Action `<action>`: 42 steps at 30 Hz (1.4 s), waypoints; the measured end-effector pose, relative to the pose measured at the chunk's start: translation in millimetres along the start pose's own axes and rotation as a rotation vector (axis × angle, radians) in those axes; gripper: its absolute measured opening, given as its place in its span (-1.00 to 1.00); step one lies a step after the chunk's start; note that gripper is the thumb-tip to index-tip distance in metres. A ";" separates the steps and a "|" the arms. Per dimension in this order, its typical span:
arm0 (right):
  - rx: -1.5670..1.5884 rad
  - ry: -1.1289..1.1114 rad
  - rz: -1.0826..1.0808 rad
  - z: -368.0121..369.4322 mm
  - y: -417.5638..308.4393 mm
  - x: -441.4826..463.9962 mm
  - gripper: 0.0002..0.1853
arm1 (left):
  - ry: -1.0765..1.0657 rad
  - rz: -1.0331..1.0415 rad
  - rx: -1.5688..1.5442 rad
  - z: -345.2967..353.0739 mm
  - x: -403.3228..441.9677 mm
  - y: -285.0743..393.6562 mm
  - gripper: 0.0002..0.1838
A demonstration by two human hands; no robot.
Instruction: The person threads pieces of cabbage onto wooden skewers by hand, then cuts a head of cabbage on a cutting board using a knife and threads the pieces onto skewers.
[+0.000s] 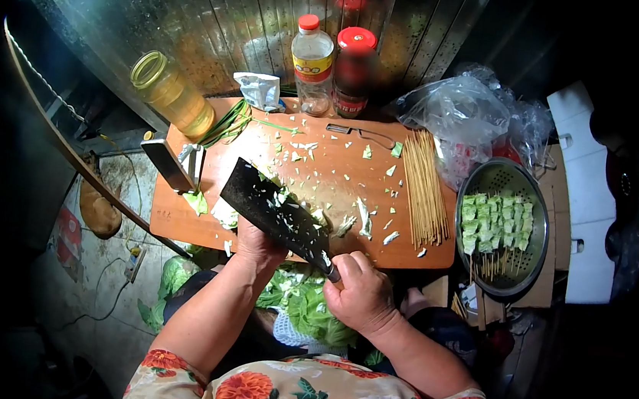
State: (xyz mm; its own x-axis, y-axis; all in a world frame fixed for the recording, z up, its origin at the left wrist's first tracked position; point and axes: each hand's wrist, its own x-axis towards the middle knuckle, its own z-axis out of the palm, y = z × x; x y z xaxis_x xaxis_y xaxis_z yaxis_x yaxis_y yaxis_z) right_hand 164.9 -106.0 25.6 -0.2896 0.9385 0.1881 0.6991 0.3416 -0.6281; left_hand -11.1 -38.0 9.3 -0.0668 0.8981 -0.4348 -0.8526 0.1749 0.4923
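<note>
My right hand [360, 292] is closed around the handle of a cleaver [273, 206]. The wide dark blade slants up and left over the wooden board [256, 143], with bits of chopped cabbage stuck to it. Under the blade's left part is my left hand [257, 243]; its fingers are hidden behind the metal. Pale cabbage pieces [224, 213] show just left of that hand. More cabbage scraps [365, 218] lie scattered over the board. Below the board's near edge, loose green cabbage leaves [309, 306] sit in a pale lattice basket [290, 330] at my lap.
Bamboo skewers [426, 190] lie along the board's right side. Beyond them, a metal colander [536, 255] holds skewered cabbage [496, 220]. A jar of yellow liquid [182, 105], a clear bottle [313, 68] and a red-lidded jar [354, 76] stand at the back. A phone [167, 164] leans at left.
</note>
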 end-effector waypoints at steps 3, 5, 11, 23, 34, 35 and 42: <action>0.010 -0.028 0.037 0.6 1.4 -1.0 -0.71 | 0.039 0.016 -0.004 1.8 3.8 2.5 -0.78; 0.020 -0.043 0.063 2.8 6.8 -1.9 -0.73 | 0.019 0.085 -0.122 -13.2 21.0 9.1 -0.82; 0.124 -0.120 0.434 18.2 36.6 -1.3 -0.79 | -0.105 0.152 -0.020 -12.1 22.5 39.4 -0.68; 0.157 0.032 0.142 4.9 15.2 2.4 -0.80 | -0.088 0.139 0.114 -1.4 15.3 25.2 -0.56; 0.157 -0.019 0.041 -2.6 2.7 -4.7 -0.67 | -0.025 0.099 -0.042 11.9 5.5 17.3 -0.85; 0.158 -0.025 0.044 -2.7 2.6 -4.8 -0.68 | -0.024 0.098 -0.042 12.2 6.7 17.8 -0.85; 0.108 -0.100 0.234 8.4 19.7 -9.6 -0.73 | 0.139 0.261 -0.060 9.1 20.6 42.2 -0.81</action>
State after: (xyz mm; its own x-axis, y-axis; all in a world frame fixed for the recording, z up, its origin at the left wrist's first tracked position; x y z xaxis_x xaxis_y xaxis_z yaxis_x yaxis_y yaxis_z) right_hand 176.0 -108.7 5.1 -0.1951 0.9798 -0.0433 0.6824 0.1039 -0.7235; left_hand -43.8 -8.5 28.0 -0.3542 0.8450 -0.4007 -0.8264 -0.0822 0.5571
